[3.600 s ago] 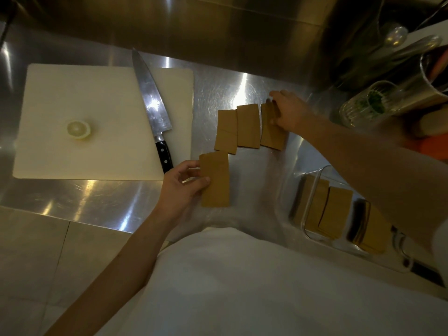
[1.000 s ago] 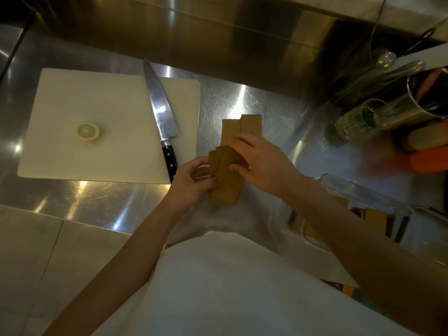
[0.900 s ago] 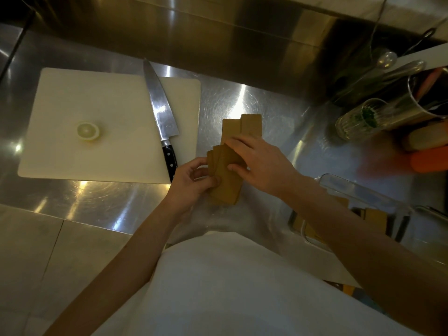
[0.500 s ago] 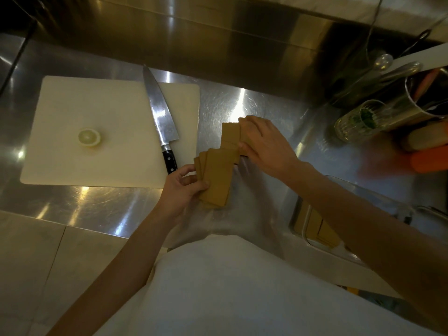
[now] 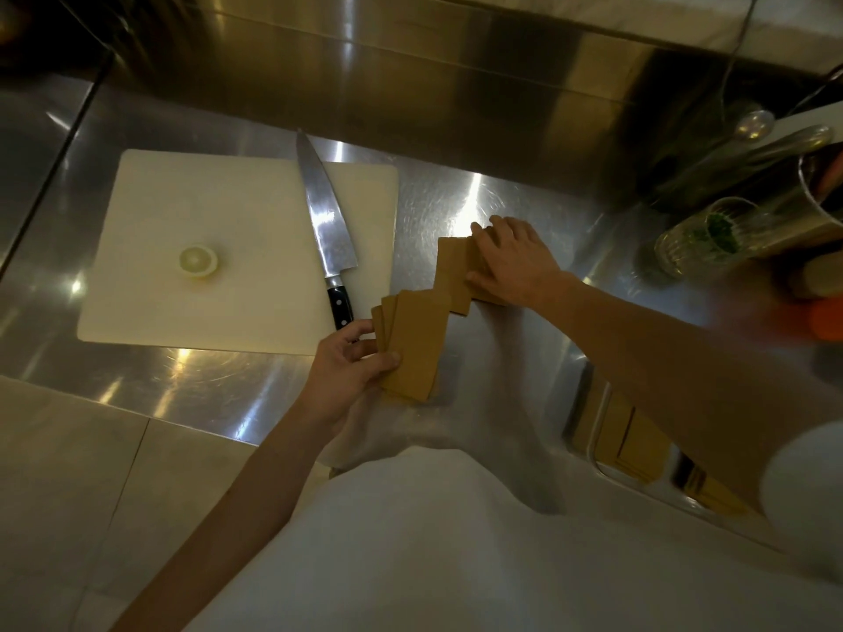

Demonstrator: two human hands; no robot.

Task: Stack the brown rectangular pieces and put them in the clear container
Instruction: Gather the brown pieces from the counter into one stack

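Observation:
A fanned stack of brown rectangular pieces (image 5: 417, 344) lies at the counter's near edge, and my left hand (image 5: 349, 364) grips its left side, thumb on top. Just beyond it lie two more brown pieces (image 5: 451, 273) side by side on the steel. My right hand (image 5: 513, 262) rests flat on the right one of these, fingers spread over it, covering most of it. The clear container (image 5: 588, 431) sits low at the right, partly hidden by my right forearm, with several brown pieces (image 5: 634, 444) standing inside it.
A white cutting board (image 5: 228, 248) lies to the left with a lemon half (image 5: 198, 261) on it. A chef's knife (image 5: 326, 230) rests on its right edge, handle close to my left hand. A glass with greens (image 5: 702, 239) and metal utensil holders stand at the far right.
My right hand placed a piece onto the stack held by my left hand, then reached away to the two pieces lying farther back. The stack has shifted slightly left.

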